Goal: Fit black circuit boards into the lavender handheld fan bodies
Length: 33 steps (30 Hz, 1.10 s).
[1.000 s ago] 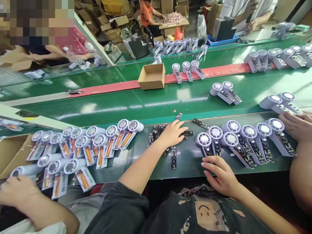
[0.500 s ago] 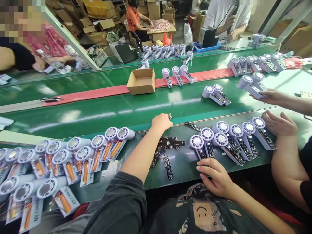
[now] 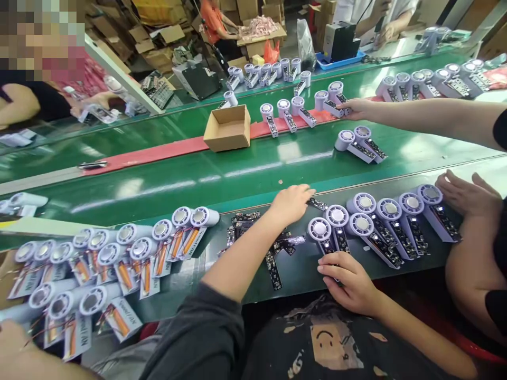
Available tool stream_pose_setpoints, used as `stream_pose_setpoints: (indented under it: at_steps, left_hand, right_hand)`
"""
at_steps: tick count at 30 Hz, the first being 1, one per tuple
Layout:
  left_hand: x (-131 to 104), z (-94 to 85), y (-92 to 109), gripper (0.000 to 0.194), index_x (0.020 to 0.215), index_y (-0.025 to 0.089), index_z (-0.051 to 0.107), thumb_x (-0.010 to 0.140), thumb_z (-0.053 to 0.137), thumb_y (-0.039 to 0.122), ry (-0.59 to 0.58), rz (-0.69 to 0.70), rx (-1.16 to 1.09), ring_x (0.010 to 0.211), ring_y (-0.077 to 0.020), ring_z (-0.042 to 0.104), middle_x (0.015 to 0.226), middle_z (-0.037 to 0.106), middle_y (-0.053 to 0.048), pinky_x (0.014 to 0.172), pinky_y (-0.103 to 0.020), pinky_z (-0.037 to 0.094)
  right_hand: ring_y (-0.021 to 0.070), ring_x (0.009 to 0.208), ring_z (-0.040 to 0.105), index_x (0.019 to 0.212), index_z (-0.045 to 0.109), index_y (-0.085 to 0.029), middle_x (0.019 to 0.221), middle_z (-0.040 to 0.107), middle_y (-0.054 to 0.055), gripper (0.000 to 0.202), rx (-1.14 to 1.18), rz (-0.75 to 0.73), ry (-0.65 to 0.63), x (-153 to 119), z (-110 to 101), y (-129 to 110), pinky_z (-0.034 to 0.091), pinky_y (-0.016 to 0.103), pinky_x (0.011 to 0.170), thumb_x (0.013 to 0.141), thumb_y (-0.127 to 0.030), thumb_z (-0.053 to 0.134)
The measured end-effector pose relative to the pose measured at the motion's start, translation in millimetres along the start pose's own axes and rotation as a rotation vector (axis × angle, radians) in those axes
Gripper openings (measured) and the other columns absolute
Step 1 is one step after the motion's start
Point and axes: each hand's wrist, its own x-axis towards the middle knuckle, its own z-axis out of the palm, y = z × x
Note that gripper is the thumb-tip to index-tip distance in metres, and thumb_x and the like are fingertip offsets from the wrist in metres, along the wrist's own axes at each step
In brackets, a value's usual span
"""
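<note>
My left hand (image 3: 291, 203) reaches over the bench with fingers stretched out. Its fingertips are at the near end of a narrow black circuit board (image 3: 318, 203), which still lies on the bench; the thumb is hidden. Under my left forearm is a pile of similar boards (image 3: 273, 269). My right hand (image 3: 350, 279) rests at the bench's front edge, its fingers loosely bent and slightly apart. It is beside the lower handle of a lilac handheld fan (image 3: 319, 229), covering the handle's end. Several more such fans (image 3: 362, 224) with exposed boards lie to the right.
Fans with orange wires and cells (image 3: 142, 248) crowd the left side. Beyond the bench runs a green belt (image 3: 178, 179) carrying a cardboard box (image 3: 227, 129) and several fans. A co-worker's hand (image 3: 354, 108) holds fans over the belt; another co-worker's hand (image 3: 467, 192) is at right.
My left hand has moved right, from above the board pile to the lone board. A small piece now lies on the belt. The co-worker's arm has carried two fans left; my right hand stays put.
</note>
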Motion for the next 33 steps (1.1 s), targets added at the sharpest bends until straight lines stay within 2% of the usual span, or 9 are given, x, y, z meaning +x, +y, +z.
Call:
stream_pose_setpoints:
  at_steps: [4,10,12,16,20,22,24,27,33]
  left_hand:
    - [18.8,11.3,9.8,0.026,0.113,0.017,0.066,0.092,0.051,0.019,-0.012,0.080,0.015,0.111,-0.0255,0.062,0.118,0.066,-0.012,0.091,-0.038,0.049]
    - [-57.5,17.3,-3.6,0.041,0.129,0.021,0.058,0.092,0.057,0.039,0.066,0.030,-0.045,0.123,-0.0257,0.055,0.131,0.062,-0.010,0.102,-0.041,0.045]
    - [-93.1,23.0,-12.3,0.047,0.138,0.022,0.051,0.096,0.049,0.044,0.207,-0.094,-0.157,0.130,-0.0227,0.051,0.140,0.058,-0.008,0.109,-0.039,0.040]
    - [-150.3,58.9,-26.4,0.053,0.143,0.017,0.045,0.099,0.037,0.046,0.356,-0.652,-0.339,0.141,-0.0269,0.041,0.151,0.046,-0.015,0.116,-0.045,0.035]
    - [-173.6,92.3,-27.8,0.059,0.149,0.015,0.034,0.097,0.039,0.042,0.348,-0.609,-0.429,0.149,-0.0286,0.027,0.161,0.029,-0.018,0.118,-0.049,0.030]
    - [-180.7,93.4,-34.6,0.052,0.147,0.017,0.038,0.098,0.037,0.037,0.469,-0.592,-0.393,0.149,-0.0237,0.027,0.159,0.035,-0.014,0.119,-0.044,0.030]
    - [-189.1,86.3,-50.8,0.047,0.142,0.017,0.045,0.098,0.035,0.032,0.554,-0.794,-0.291,0.146,-0.0237,0.034,0.153,0.043,-0.014,0.118,-0.042,0.032]
    - [-200.5,73.9,-81.9,0.049,0.141,0.012,0.045,0.095,0.040,0.028,0.457,-1.122,-0.144,0.137,-0.0311,0.043,0.146,0.047,-0.019,0.111,-0.045,0.039]
    - [-198.3,69.3,-93.7,0.032,0.106,0.014,0.066,0.087,0.055,0.037,0.315,-1.036,-0.127,0.114,-0.0357,0.057,0.117,0.063,-0.019,0.095,-0.046,0.048]
  right_hand:
    - [0.0172,0.091,0.068,0.111,0.063,-0.021,0.099,0.070,0.007,0.030,-0.011,0.005,-0.020,-5.7,-9.9,1.3,0.056,0.031,0.081,0.085,-0.007,0.056]
    - [0.0168,0.092,0.069,0.107,0.066,-0.020,0.099,0.070,0.008,0.025,-0.022,-0.008,-0.034,-6.6,-9.5,10.2,0.056,0.027,0.082,0.087,-0.009,0.058]
    - [0.0168,0.091,0.069,0.107,0.066,-0.020,0.098,0.070,0.007,0.024,0.004,-0.036,-0.044,-2.0,-5.6,8.7,0.056,0.027,0.081,0.087,-0.009,0.057]
    - [0.0175,0.090,0.069,0.108,0.066,-0.021,0.097,0.070,0.008,0.026,0.046,-0.084,-0.079,7.0,-0.1,1.0,0.058,0.028,0.079,0.087,-0.009,0.056]
    - [0.0181,0.090,0.069,0.109,0.065,-0.022,0.097,0.071,0.007,0.026,0.035,-0.107,-0.114,12.1,4.3,-7.4,0.058,0.028,0.078,0.088,-0.011,0.056]
    - [0.0179,0.090,0.069,0.109,0.065,-0.022,0.098,0.071,0.008,0.025,0.028,-0.127,-0.124,13.3,5.5,-12.0,0.058,0.028,0.078,0.088,-0.011,0.056]
    - [0.0179,0.092,0.069,0.110,0.065,-0.021,0.099,0.070,0.008,0.025,0.022,-0.132,-0.132,12.8,5.2,-16.3,0.058,0.027,0.079,0.088,-0.011,0.056]
    - [0.0178,0.093,0.069,0.110,0.065,-0.022,0.099,0.070,0.008,0.025,-0.008,-0.124,-0.143,9.1,2.3,-20.4,0.058,0.027,0.080,0.090,-0.013,0.055]
    - [0.0171,0.090,0.070,0.109,0.066,-0.023,0.098,0.071,0.007,0.022,-0.044,-0.116,-0.153,4.6,2.7,-26.4,0.059,0.025,0.079,0.091,-0.016,0.055]
